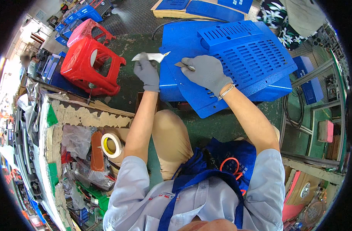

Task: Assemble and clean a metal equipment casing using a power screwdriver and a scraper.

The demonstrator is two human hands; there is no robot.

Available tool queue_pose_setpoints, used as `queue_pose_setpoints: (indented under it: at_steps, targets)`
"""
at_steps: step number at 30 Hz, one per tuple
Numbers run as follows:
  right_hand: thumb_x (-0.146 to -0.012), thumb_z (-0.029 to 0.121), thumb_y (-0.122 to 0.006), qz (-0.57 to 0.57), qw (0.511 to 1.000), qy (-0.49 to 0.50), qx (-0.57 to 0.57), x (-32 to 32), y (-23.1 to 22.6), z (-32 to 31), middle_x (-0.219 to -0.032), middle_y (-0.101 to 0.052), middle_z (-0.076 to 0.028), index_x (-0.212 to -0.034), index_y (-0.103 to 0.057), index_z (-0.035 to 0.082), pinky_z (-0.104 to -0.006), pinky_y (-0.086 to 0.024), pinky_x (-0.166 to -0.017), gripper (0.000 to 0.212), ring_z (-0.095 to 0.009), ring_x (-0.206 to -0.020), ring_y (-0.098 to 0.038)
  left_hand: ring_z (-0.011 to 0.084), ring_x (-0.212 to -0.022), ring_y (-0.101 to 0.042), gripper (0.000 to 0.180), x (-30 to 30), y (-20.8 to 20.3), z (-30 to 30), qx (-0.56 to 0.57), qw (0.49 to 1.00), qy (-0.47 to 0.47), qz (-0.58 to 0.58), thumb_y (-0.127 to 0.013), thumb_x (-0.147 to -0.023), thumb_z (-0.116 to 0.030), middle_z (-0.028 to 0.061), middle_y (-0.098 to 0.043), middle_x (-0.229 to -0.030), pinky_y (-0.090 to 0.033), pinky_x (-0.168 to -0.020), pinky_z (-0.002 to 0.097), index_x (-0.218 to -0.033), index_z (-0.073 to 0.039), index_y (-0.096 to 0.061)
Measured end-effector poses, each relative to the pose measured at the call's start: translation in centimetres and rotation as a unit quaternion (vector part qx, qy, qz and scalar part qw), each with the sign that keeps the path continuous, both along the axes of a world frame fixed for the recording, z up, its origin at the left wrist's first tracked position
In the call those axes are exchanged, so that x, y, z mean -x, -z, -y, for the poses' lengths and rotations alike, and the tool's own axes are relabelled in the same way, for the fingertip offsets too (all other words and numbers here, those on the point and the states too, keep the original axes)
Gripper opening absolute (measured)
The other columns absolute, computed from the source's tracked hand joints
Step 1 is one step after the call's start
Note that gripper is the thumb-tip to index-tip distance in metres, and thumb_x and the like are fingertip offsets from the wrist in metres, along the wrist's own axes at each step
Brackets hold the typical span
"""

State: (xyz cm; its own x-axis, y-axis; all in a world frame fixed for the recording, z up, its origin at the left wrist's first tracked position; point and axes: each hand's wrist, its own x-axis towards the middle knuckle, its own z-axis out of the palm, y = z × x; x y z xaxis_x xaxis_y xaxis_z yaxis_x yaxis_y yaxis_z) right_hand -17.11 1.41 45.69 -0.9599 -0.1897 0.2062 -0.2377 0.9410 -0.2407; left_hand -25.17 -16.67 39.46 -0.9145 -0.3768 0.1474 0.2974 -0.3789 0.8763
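Note:
My left hand (147, 74), in a grey glove, is closed on a thin white strip (156, 57), paper or tape. Its right tip lies at the left edge of the blue metal panels. In my grey-gloved right hand (206, 71) is a small pointed blade (179, 64), most of it hidden by my fingers. That hand is over a flat blue sheet metal panel (195, 98) that lies aslant in the stack. Behind it a slotted blue metal cover (256, 63) rests on top, with a raised vented ridge along its far side.
Red plastic stools (78, 63) stand at the left. A roll of masking tape (116, 145) sits by a worn box (87, 115) holding plastic bags. More blue panels (208, 11) lie on a pallet at the back. Someone in flowered clothing (274, 17) is at the far right.

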Motion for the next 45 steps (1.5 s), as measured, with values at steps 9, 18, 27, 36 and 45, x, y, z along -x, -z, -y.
queue_pose_setpoints:
  at_steps: [9,18,27,36,45]
  targets:
    - [-0.093,0.040,-0.058,0.011,0.995,-0.026,0.091,2.6,-0.7,-0.5,-0.090,-0.073,-0.011,-0.109,-0.074,0.020,-0.0432,-0.056,-0.071,0.030,-0.031,-0.081,-0.070,0.0109,-0.073,-0.060,0.037,3.8,-2.9,-0.5,0.176,0.978,0.009,-0.113,-0.053,-0.103,-0.032,0.0064,-0.066,-0.087,-0.052,-0.061,0.0286,-0.108,0.002,-0.065]
    - [-0.094,0.036,-0.057,-0.061,0.997,0.014,0.046,4.9,0.5,0.7,-0.081,-0.070,-0.010,-0.094,-0.074,0.015,-0.0435,-0.055,-0.065,0.027,-0.032,-0.076,-0.069,0.0147,-0.067,-0.058,0.046,7.1,0.4,-1.1,0.302,0.946,0.010,-0.114,-0.055,-0.101,-0.039,0.0092,-0.065,-0.073,-0.046,-0.062,0.0354,-0.091,0.004,-0.068]
    - [-0.094,0.035,-0.059,0.037,0.999,0.010,0.007,5.4,-0.8,1.1,-0.091,-0.073,-0.011,-0.114,-0.073,0.018,-0.0392,-0.056,-0.069,0.030,-0.031,-0.081,-0.070,0.0223,-0.065,-0.065,0.054,6.6,0.2,-1.0,0.353,0.929,-0.001,-0.116,-0.053,-0.100,-0.048,0.0143,-0.066,-0.069,-0.047,-0.060,0.0395,-0.084,0.002,-0.067]
    - [-0.094,0.035,-0.060,0.018,0.999,0.022,0.029,5.2,-0.9,1.0,-0.095,-0.073,-0.011,-0.116,-0.073,0.019,-0.0396,-0.056,-0.073,0.030,-0.031,-0.084,-0.070,0.0263,-0.065,-0.065,0.055,6.4,0.0,-1.0,0.379,0.914,-0.009,-0.140,-0.051,-0.100,-0.049,0.0155,-0.066,-0.070,-0.047,-0.061,0.0405,-0.087,0.002,-0.067]
    - [-0.095,0.037,-0.060,0.054,0.998,0.034,0.002,5.7,-1.4,1.5,-0.093,-0.073,-0.010,-0.114,-0.074,0.021,-0.0395,-0.056,-0.071,0.028,-0.031,-0.083,-0.070,0.0262,-0.065,-0.064,0.055,6.4,0.0,-1.2,0.394,0.911,0.006,-0.122,-0.053,-0.100,-0.049,0.0171,-0.065,-0.071,-0.047,-0.060,0.0414,-0.085,0.002,-0.067]
